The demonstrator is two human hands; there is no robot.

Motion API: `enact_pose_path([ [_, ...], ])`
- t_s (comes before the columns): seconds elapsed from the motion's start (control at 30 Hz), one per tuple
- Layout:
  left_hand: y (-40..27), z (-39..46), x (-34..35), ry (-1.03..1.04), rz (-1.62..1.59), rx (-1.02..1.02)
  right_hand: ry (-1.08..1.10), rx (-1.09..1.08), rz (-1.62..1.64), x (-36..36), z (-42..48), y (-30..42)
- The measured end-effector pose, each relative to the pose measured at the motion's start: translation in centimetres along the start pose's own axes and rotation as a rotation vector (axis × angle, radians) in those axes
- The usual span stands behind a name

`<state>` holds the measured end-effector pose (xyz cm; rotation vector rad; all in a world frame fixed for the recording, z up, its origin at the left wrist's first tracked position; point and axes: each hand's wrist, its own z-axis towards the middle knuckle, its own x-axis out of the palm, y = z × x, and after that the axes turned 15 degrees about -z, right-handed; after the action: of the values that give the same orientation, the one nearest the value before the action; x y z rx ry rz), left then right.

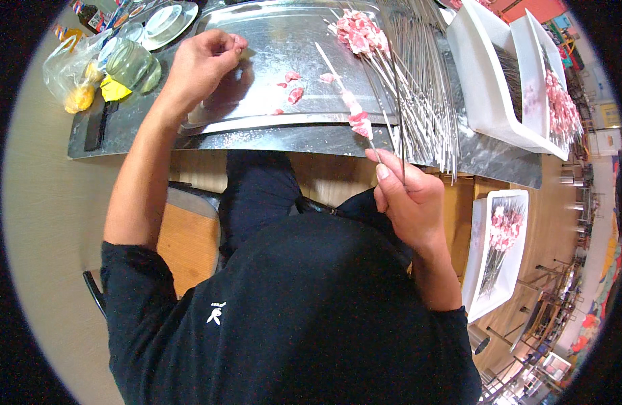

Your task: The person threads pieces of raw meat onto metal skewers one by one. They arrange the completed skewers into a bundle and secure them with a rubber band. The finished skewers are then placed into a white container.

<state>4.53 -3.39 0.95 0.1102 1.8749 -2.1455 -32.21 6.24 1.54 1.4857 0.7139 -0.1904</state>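
Note:
My right hand grips a metal skewer at the tray's near edge. Raw meat pieces are threaded along it, and its pointed end stays bare. A second, darker bare skewer runs down to the same hand; whether it is gripped too is unclear. Over the left side of a metal tray, my left hand has its fingers curled; anything between the fingertips is hidden. Several small raw meat pieces lie loose on the tray. Behind them, a bunch of loaded skewers rests at the tray's right side.
Many bare metal skewers lie right of the tray. White bins stand beyond them. A lower white bin holds loaded skewers. At left are a glass jar, a plastic bag and a black-handled tool.

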Motion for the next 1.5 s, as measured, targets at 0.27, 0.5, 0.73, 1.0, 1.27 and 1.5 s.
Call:
enact_pose_path([
  [0.27,-1.1,-4.0,5.6,0.010,-1.212,-0.201,0.130,0.036,-0.083,-0.7,-0.9,1.1],
  [0.5,-2.4,-4.5,7.6,-0.010,-1.319,-0.226,0.131,0.028,-0.052,-0.5,-1.9,0.4],
  [0.73,-2.6,-4.9,7.8,0.024,-1.332,-0.197,0.171,0.008,-0.140,-0.6,-1.4,0.6],
  [1.0,-2.6,-5.1,8.0,0.058,-1.397,-0.198,0.129,-0.038,-0.174,-0.2,-1.1,0.3],
  [1.27,-2.4,-5.6,8.4,0.064,-1.452,-0.189,0.058,-0.102,-0.175,0.8,-0.5,0.2],
  [1.5,-3.0,-5.7,8.1,0.055,-1.299,-0.200,0.023,-0.164,-0.234,0.5,-0.3,0.7],
])
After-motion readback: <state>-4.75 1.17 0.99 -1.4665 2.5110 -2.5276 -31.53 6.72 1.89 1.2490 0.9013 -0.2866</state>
